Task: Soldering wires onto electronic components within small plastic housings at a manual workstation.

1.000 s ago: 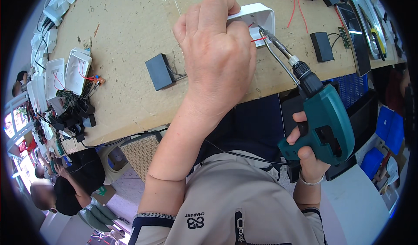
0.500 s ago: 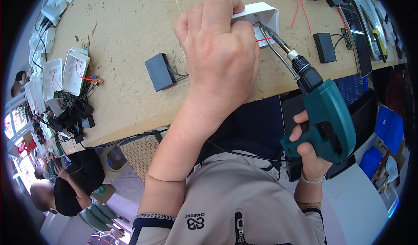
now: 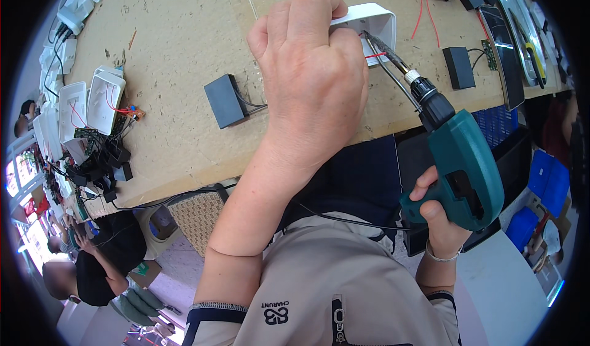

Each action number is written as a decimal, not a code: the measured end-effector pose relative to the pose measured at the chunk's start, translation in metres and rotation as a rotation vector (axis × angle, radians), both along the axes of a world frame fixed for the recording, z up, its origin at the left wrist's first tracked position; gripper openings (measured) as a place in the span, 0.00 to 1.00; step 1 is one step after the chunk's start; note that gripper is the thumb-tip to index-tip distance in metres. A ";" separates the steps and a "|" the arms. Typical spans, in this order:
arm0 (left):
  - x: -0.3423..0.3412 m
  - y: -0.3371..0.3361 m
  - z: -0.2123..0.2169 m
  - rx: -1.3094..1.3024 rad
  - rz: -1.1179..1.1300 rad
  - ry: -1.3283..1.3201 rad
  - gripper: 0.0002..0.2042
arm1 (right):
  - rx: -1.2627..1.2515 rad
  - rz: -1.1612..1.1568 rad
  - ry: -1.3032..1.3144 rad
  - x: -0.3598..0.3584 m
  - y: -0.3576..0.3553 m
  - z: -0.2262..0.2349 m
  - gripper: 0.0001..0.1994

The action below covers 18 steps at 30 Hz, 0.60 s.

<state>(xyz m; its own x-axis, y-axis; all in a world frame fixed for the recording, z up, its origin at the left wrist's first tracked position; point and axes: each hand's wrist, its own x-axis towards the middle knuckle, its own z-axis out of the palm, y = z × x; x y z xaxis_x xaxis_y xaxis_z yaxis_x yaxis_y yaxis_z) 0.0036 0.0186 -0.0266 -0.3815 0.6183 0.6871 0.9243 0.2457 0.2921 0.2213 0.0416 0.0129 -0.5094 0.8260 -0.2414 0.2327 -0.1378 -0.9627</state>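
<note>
At the left end of the table [image 3: 178,57], open white boxes [image 3: 106,109] are heaped near the front edge; between them and a black block [image 3: 224,101], bare tabletop is offered as room for moving. The white case [image 3: 388,29] is gripped above the table by the closed left hand [image 3: 312,75], though its fingertips are mostly hidden. It is best held steady, with its open side facing the soldering gun [image 3: 470,146], whose tip is placed inside, near a red wire [image 3: 376,55]; contact cannot be made out, and the plastic walls should be avoided by the tip, likely hot. The gun's handle is wrapped by the right hand [image 3: 444,223], clear of the front edge. Farther right, movement is limited by a second block [image 3: 459,67] and a dark phone [image 3: 501,45].
</note>
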 end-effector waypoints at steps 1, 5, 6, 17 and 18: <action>0.000 0.000 0.000 -0.003 0.004 0.003 0.03 | 0.000 0.001 0.000 -0.001 0.000 0.000 0.34; 0.000 0.000 0.001 0.005 0.000 -0.006 0.03 | 0.031 -0.005 0.031 -0.007 0.000 0.004 0.33; 0.001 0.000 0.002 -0.007 0.003 -0.014 0.03 | 0.035 -0.008 0.042 -0.008 0.000 0.005 0.32; 0.008 -0.003 0.020 -0.106 0.008 0.149 0.03 | 0.065 0.011 0.010 -0.005 0.000 0.003 0.32; 0.008 -0.004 0.020 -0.109 0.003 0.143 0.03 | 0.048 0.009 0.000 -0.003 0.000 0.003 0.32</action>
<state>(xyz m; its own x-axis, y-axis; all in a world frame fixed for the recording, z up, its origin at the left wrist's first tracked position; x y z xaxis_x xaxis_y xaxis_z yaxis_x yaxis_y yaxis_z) 0.0118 0.0149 -0.0063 -0.2864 0.6908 0.6639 0.9538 0.2715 0.1290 0.2184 0.0411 0.0161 -0.5166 0.8322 -0.2014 0.2333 -0.0895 -0.9683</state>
